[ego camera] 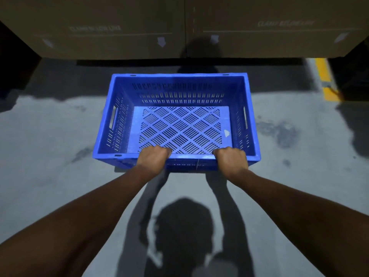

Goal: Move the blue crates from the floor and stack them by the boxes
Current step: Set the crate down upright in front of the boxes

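Note:
An empty blue crate (pixel 179 90) with slotted walls and a lattice floor fills the middle of the view, just in front of two large brown cardboard boxes (pixel 99 27). My left hand (pixel 152 157) is closed over the crate's near rim at the left. My right hand (pixel 230 159) is closed over the same rim at the right. The fingers of both hands curl inside the crate. Whether the crate rests on the floor or hangs just above it, I cannot tell.
The grey concrete floor (pixel 50 156) is patchy and stained. A yellow painted line (pixel 327 80) runs along the floor at the upper right. Dark shadowed gaps lie at both far sides of the boxes. My own shadow falls on the floor below my arms.

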The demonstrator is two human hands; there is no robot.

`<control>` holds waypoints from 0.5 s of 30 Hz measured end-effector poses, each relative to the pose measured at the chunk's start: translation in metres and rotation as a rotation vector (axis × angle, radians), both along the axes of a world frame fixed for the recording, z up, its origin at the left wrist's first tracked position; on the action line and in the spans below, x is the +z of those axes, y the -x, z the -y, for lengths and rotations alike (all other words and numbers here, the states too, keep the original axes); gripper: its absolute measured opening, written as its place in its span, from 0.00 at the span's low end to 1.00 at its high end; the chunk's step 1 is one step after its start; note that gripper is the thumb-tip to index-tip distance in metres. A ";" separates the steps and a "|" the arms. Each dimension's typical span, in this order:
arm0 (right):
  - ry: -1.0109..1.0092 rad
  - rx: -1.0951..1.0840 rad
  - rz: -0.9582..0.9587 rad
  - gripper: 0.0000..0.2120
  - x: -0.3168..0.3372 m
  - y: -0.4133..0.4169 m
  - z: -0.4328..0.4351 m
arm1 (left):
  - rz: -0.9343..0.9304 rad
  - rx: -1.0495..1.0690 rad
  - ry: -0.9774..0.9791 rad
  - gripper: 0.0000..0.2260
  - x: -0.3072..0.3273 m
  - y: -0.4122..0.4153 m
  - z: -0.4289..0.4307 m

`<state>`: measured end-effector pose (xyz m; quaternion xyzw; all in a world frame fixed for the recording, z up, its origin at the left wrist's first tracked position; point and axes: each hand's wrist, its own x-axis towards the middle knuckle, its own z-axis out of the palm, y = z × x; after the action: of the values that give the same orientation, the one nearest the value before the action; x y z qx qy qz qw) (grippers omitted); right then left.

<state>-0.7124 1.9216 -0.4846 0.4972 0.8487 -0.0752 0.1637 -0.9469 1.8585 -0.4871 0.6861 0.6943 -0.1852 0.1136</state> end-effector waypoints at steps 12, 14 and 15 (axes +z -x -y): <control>0.216 0.010 -0.093 0.33 0.052 0.004 -0.006 | 0.147 -0.051 0.121 0.32 0.050 0.010 -0.011; 0.170 0.005 -0.176 0.36 0.090 0.006 -0.010 | 0.131 -0.113 0.039 0.34 0.086 0.010 -0.018; 0.140 0.006 -0.211 0.36 0.114 0.007 -0.012 | 0.130 -0.131 0.000 0.34 0.110 0.010 -0.022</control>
<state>-0.7195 1.9341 -0.3702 0.4715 0.8554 -0.1855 0.1080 -0.9568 1.8806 -0.3770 0.7406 0.6392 -0.1473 0.1461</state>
